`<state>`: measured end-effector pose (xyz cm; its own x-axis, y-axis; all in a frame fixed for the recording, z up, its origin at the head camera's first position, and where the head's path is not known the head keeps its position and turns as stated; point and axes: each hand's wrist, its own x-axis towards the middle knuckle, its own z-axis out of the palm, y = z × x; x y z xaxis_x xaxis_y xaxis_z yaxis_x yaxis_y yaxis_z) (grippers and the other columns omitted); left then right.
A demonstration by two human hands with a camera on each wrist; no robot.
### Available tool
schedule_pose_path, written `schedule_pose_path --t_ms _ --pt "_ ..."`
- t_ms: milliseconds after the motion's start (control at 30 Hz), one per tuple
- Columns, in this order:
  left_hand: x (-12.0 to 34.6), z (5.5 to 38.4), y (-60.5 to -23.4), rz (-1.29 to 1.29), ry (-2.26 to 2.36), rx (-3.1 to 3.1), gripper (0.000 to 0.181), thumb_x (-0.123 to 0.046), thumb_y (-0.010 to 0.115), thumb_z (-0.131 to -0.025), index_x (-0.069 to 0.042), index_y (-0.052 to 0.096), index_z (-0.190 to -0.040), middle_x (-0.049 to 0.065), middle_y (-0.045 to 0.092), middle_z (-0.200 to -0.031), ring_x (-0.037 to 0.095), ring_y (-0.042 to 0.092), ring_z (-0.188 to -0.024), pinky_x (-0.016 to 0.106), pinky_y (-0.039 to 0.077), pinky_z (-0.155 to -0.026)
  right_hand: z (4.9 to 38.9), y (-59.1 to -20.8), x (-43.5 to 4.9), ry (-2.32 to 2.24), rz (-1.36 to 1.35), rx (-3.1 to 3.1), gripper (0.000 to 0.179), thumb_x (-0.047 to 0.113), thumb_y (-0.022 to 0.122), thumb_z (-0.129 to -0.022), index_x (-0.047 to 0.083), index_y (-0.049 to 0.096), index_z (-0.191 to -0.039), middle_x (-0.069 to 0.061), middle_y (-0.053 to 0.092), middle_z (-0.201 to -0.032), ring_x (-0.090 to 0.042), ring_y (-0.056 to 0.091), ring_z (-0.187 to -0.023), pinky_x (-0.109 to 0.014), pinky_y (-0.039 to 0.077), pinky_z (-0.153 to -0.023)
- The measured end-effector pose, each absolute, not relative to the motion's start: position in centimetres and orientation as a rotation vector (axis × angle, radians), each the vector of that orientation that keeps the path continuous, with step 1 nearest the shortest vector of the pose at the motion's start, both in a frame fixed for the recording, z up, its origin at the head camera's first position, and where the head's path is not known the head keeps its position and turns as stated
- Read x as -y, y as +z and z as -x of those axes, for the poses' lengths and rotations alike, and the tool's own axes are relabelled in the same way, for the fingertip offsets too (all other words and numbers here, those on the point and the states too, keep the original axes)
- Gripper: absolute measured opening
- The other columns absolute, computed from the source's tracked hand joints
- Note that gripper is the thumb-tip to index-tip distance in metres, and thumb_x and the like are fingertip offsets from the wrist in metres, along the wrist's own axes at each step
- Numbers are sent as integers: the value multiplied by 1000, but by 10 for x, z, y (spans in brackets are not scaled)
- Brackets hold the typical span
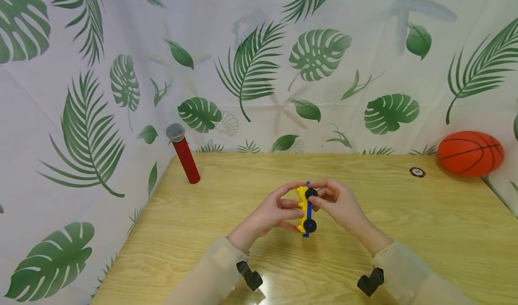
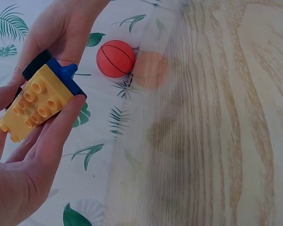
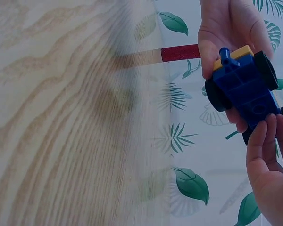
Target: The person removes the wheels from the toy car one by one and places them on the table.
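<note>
Here, toy car (image 1: 306, 206) in hands (image 1: 279, 210) (image 1: 337, 205)

My left hand (image 1: 272, 211) and right hand (image 1: 339, 206) face each other — fingers (image 1: 289, 188) bent, wrists (image 1: 242, 240) apart, both arms (image 1: 208, 273) slanting inward.

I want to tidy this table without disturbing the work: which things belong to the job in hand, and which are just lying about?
In the job:
- yellow-and-blue toy car, held in left hand and right hand

Apparently just lying about:
- red microphone
- orange basketball
- small round disc
</note>
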<state>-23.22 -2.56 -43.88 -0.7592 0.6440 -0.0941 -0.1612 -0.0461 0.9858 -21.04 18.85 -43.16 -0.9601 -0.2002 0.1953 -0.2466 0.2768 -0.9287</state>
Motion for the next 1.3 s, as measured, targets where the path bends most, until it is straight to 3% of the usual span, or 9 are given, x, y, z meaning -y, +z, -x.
schedule_pose_path --t_ms 333,800,1033,1300 --pt "26 232 -441 -500 1867 -1695 65 3 64 -93 -32 47 -145 22 65 -127 26 70 -103 52 60 -75 209 -429 -188 1813 -329 2575 32 18 68 -94 -1 51 -113 -13 71 -85 -16 68 -75 -29 59 -76" --pt "28 232 -441 -512 1822 -1700 64 4 62 -93 -31 48 -145 22 66 -125 21 70 -98 59 57 -79 210 -435 -191 1760 -516 2628 21 21 64 -98 1 61 -95 -21 65 -83 -23 64 -68 -33 58 -66" --pt "29 233 -442 -527 1772 -1709 64 3 63 -93 -30 47 -146 21 67 -123 21 70 -97 59 57 -78 211 -434 -195 1761 -551 2709 26 26 63 -98 2 57 -87 -8 62 -72 -36 61 -69 -37 57 -67" --pt "31 234 -442 -547 1710 -1750 63 2 64 -93 -30 48 -145 19 67 -124 22 71 -97 53 60 -76 213 -431 -198 1822 -615 2786 33 30 60 -100 2 53 -84 -7 58 -65 -40 61 -69 -38 56 -68"
